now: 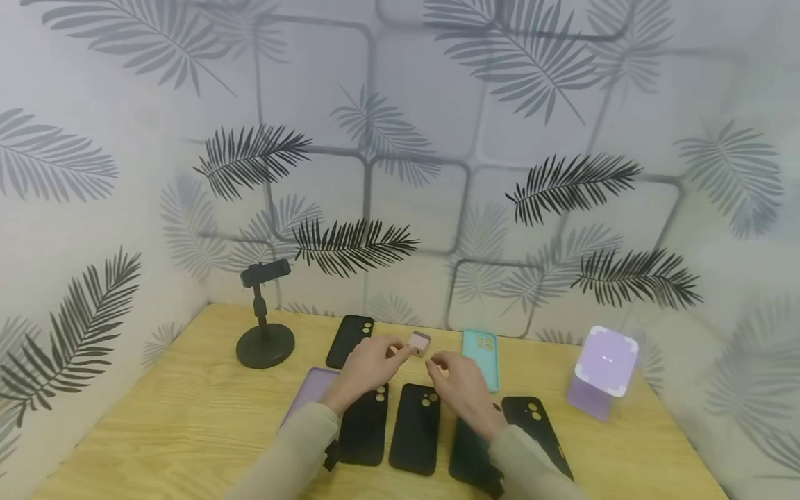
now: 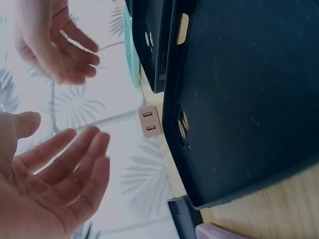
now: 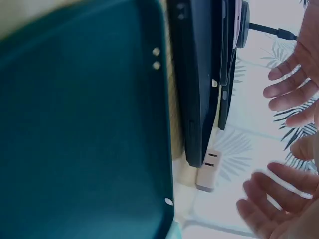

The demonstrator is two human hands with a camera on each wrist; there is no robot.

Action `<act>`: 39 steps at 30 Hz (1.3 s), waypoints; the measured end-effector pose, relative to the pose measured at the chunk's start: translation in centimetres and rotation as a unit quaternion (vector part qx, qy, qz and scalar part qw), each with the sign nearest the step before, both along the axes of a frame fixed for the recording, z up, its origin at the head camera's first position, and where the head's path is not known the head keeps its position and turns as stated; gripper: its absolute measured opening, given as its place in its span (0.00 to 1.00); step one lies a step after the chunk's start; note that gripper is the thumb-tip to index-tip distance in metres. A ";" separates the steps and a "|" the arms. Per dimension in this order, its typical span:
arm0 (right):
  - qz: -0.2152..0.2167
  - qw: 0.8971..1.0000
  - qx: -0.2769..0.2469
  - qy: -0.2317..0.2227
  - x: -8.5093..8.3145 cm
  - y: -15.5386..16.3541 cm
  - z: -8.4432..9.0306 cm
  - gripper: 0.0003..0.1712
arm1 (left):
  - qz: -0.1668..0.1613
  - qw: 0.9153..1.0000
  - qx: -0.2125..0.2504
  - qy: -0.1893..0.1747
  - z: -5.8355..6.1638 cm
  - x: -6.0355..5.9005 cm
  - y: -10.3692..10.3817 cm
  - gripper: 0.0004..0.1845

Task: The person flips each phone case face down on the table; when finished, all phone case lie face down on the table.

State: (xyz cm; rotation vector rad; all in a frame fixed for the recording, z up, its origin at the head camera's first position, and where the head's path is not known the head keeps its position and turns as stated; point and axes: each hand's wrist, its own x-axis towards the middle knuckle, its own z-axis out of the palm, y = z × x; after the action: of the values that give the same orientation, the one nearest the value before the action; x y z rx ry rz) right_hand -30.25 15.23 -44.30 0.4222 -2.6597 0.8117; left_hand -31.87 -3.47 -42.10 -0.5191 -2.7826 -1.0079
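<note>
Lettering: none legible from where I stand; the purple phone stand (image 1: 609,378) bears a small white mark (image 1: 607,360), too small to read.

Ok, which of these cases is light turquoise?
The turquoise case at the back, just beyond the right hand; the purple case lies by the left wrist, and the remaining cases are black or very dark.

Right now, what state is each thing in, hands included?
Left hand: fingers relaxed, empty
Right hand: fingers relaxed, empty
Pink block: both visible slots empty
Dark phone cases: flat, no phones visible
Teal phone case: flat, no phone visible
Purple phone case: flat, partly hidden
Black stand: upright, holder empty
Purple stand: upright, plate bare
</note>
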 end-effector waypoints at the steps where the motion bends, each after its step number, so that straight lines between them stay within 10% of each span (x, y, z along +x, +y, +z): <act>1: 0.016 1.000 -0.019 -0.013 -0.2 -0.2 -0.1 0.13 | -0.010 1.000 0.022 -0.011 -0.1 -0.2 -0.3 0.24; 4: 0.068 0.993 -0.075 -0.066 -0.8 -0.7 -0.4 0.12 | -0.038 0.994 0.084 -0.065 -0.1 -0.8 -1.4 0.19; 10: 0.108 0.964 -0.152 -0.190 -2.0 -2.0 -0.5 0.16 | -0.112 0.954 0.191 -0.202 0.0 -1.9 -3.6 0.20; 22: 0.163 0.894 -0.276 -0.312 -4.2 -4.6 -1.0 0.18 | -0.080 0.934 0.250 -0.241 -0.6 -4.5 -9.3 0.20; 29: 0.184 0.883 -0.265 -0.340 -5.6 -4.9 -1.5 0.21 | -0.043 0.928 0.273 -0.250 -0.6 -5.0 -11.4 0.16; 39: 0.201 0.890 -0.216 -0.347 -6.3 -6.7 -2.0 0.20 | 0.003 0.942 0.218 -0.257 -2.6 -5.9 -12.8 0.20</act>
State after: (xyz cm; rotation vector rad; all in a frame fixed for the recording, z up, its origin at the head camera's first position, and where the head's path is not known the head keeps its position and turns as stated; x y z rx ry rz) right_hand -36.51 8.51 -46.27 0.6728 -2.8871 1.9556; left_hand -37.78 -16.27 -44.68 -0.2008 -2.8060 -1.9286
